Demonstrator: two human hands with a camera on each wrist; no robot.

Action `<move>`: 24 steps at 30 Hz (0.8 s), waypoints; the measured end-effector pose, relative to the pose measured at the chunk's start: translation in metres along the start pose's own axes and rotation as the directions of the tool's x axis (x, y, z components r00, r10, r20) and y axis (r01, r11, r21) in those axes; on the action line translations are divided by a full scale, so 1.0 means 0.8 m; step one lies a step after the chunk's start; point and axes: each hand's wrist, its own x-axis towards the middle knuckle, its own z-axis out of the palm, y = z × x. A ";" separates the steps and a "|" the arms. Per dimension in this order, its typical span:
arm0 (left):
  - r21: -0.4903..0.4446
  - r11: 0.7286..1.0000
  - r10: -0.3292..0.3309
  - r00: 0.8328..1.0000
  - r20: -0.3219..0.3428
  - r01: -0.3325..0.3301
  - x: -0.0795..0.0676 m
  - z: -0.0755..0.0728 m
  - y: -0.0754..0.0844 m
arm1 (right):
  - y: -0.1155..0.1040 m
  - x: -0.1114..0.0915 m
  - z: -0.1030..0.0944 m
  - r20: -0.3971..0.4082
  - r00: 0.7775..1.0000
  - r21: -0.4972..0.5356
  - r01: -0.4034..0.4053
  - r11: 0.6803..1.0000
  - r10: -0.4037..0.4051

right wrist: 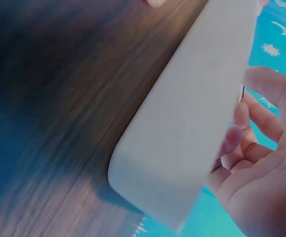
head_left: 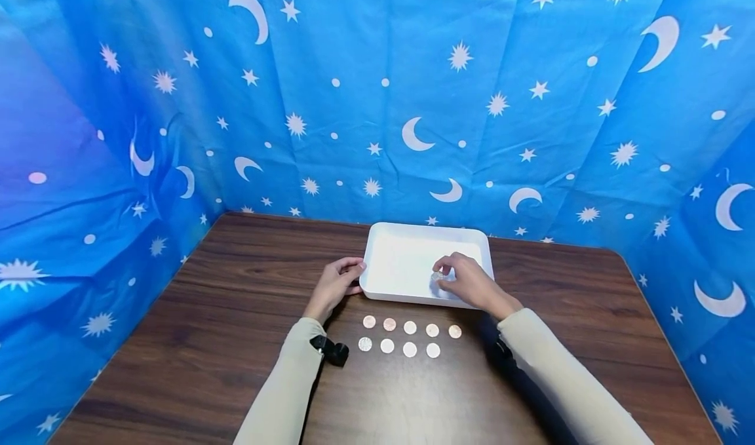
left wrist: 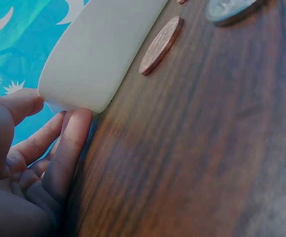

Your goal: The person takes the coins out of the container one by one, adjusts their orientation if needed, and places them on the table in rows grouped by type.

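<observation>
A white rectangular tray [head_left: 407,261] lies near the far edge of the table. With thumb and fingers, my left hand [head_left: 335,284] grips its near left corner; in the left wrist view the thumb is at the rim and the fingertips touch the lower wall. Over the tray's right part, my right hand [head_left: 468,281] pinches a silver-looking coin [head_left: 436,276]. Only the edge of that coin [right wrist: 242,93] shows past the tray wall in the right wrist view. Two rows of coins lie in front of the tray, among them a copper coin [head_left: 389,324] and a silver coin [head_left: 365,344].
The brown wood-grain table [head_left: 248,340] extends to both sides and toward me. Blue cloth [head_left: 354,104] with white moons and stars hangs behind it and at both sides. A black wrist strap device [head_left: 331,349] sits on the left sleeve.
</observation>
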 end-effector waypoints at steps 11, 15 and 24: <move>0.006 1.000 -0.021 1.000 0.008 0.021 0.001 -0.001 0.003 | -0.012 -0.058 -0.008 -0.036 0.994 -0.022 0.107 0.994 -0.108; 0.001 1.000 -0.022 1.000 0.007 0.022 0.001 -0.002 0.003 | -0.015 -0.079 -0.001 -0.044 0.992 -0.015 0.116 0.993 -0.117; -0.009 1.000 -0.019 1.000 0.018 0.020 0.002 -0.001 0.003 | -0.010 -0.120 0.018 -0.033 0.989 0.003 0.144 0.990 -0.144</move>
